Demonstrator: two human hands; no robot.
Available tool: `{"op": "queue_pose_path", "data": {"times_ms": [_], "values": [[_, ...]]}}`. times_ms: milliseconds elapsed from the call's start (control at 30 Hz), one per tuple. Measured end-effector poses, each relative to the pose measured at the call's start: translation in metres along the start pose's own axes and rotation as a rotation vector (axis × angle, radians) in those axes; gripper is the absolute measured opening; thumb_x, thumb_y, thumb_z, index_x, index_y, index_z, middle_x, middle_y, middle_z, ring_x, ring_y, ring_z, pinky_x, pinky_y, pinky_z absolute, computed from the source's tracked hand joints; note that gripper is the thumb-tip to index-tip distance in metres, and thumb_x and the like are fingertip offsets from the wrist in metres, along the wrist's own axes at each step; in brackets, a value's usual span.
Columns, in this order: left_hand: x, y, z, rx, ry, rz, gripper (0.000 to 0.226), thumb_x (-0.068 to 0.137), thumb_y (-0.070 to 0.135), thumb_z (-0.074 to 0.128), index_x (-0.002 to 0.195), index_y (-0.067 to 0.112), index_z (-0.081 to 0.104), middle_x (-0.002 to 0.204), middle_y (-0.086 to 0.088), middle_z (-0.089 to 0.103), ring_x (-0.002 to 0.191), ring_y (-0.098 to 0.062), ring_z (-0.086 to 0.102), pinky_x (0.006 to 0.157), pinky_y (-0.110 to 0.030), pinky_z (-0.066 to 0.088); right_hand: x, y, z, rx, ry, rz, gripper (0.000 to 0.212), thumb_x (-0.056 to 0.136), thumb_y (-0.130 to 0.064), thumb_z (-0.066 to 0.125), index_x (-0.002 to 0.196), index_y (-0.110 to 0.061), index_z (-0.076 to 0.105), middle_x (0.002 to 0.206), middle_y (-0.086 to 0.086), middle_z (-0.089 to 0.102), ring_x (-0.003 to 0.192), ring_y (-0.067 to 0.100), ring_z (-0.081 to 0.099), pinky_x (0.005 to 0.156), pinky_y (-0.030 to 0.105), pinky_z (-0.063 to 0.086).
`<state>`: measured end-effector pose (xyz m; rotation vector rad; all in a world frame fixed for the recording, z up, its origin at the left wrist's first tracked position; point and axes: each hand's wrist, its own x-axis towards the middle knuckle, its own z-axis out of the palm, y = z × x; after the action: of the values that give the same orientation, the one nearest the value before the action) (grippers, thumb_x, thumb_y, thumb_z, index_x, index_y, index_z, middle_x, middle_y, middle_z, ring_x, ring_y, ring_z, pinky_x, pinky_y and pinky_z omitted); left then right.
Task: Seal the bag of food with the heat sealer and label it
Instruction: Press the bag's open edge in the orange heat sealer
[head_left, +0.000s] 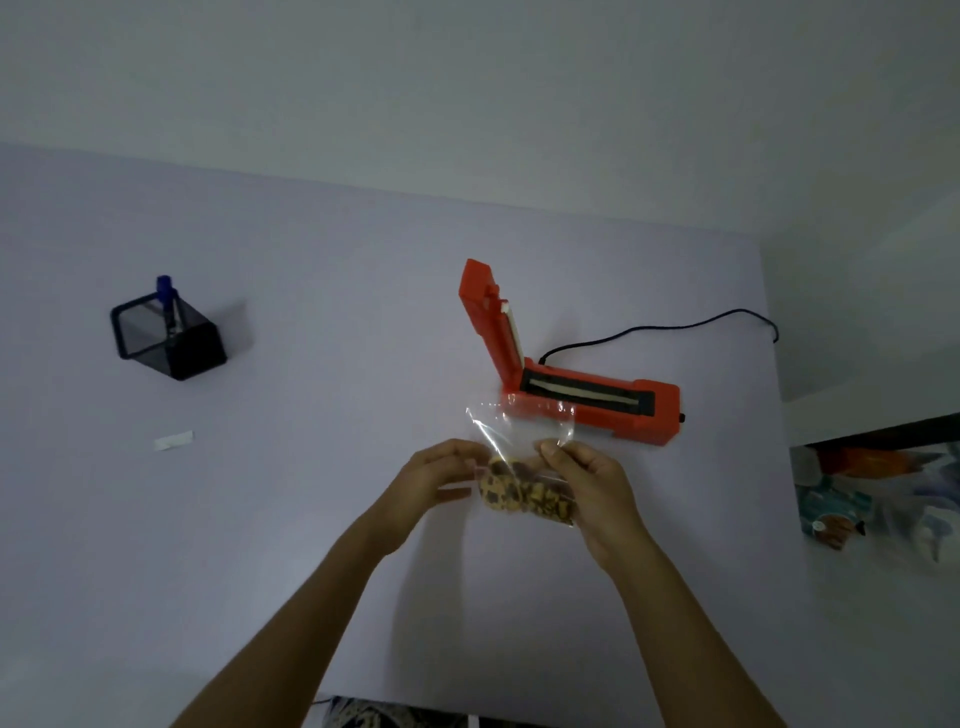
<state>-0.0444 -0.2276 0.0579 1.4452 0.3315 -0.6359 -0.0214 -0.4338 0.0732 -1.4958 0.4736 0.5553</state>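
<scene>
Closest to the camera, both forearms reach out over the pale table (260, 545), and the two hands meet around a clear plastic bag (524, 467) held up just above the surface. The left hand (441, 475) has its fingers curled round the bag's left edge, thumb side tucked in, so it's definitely gripping the plastic. The right hand (587, 480) pinches the other side near the top, thumb on the front of the film and fingers behind it. Inside the bag, down at the bottom, sit some brownish cookies (524, 493) with dark chips, bunched up between the two hands. The open mouth of the bag sticks up past the fingers and looks crinkly and unsealed, and from this angle it overlaps the front edge of the sealer; can't tell if it actually touches it.

Just behind that is the orange heat sealer (587, 400), lid swung up and standing open on the left end, with the dark sealing strip along the base fully exposed. A black cord (675, 327) runs from its back off toward the table's right edge.

Off to the left, well apart from everything, a small white label (174, 440) lies flat on the table. Further back on that side there's a black pen holder (171, 338) with a blue pen (167, 296) poking out.
</scene>
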Motion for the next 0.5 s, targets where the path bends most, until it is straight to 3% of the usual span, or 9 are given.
{"op": "queue_pose_path", "data": {"times_ms": [133, 233, 400, 500], "values": [[-0.016, -0.001, -0.035, -0.004, 0.099, 0.035, 0.016, 0.093, 0.02, 0.059, 0.099, 0.009, 0.068, 0.101, -0.013, 0.07, 0.099, -0.026, 0.067, 0.091, -0.037, 0.054, -0.001, 0.006, 0.047, 0.031, -0.008, -0.003, 0.013, 0.089, -0.025, 0.066, 0.094, -0.018, 0.075, 0.092, 0.002, 0.077, 0.09, 0.021, 0.072, 0.074, 0.036, 0.058], [-0.025, -0.001, -0.072, -0.021, 0.149, 0.05, 0.011, 0.093, 0.016, 0.059, 0.088, 0.01, 0.067, 0.09, -0.013, 0.069, 0.091, -0.026, 0.068, 0.086, -0.036, 0.057, 0.001, 0.009, 0.087, 0.089, -0.022, 0.023, 0.014, 0.088, -0.023, 0.067, 0.097, -0.016, 0.074, 0.094, 0.003, 0.076, 0.09, 0.019, 0.072, 0.077, 0.038, 0.059], [-0.032, -0.01, -0.138, -0.009, 0.231, -0.003, 0.012, 0.092, 0.017, 0.06, 0.089, 0.009, 0.068, 0.087, -0.008, 0.071, 0.08, -0.017, 0.069, 0.072, -0.026, 0.057, 0.007, 0.02, 0.142, 0.052, -0.026, 0.034, 0.008, 0.086, -0.011, 0.069, 0.092, -0.009, 0.074, 0.085, 0.006, 0.073, 0.083, 0.02, 0.068, 0.074, 0.034, 0.058], [-0.027, -0.023, -0.167, 0.026, 0.238, -0.061, 0.015, 0.091, 0.016, 0.062, 0.091, 0.001, 0.068, 0.083, -0.009, 0.07, 0.075, -0.016, 0.068, 0.064, -0.022, 0.056, 0.014, 0.034, 0.169, -0.037, 0.048, 0.042, 0.006, 0.085, -0.009, 0.068, 0.085, -0.008, 0.074, 0.08, 0.008, 0.072, 0.08, 0.022, 0.068, 0.078, 0.043, 0.058]]}}
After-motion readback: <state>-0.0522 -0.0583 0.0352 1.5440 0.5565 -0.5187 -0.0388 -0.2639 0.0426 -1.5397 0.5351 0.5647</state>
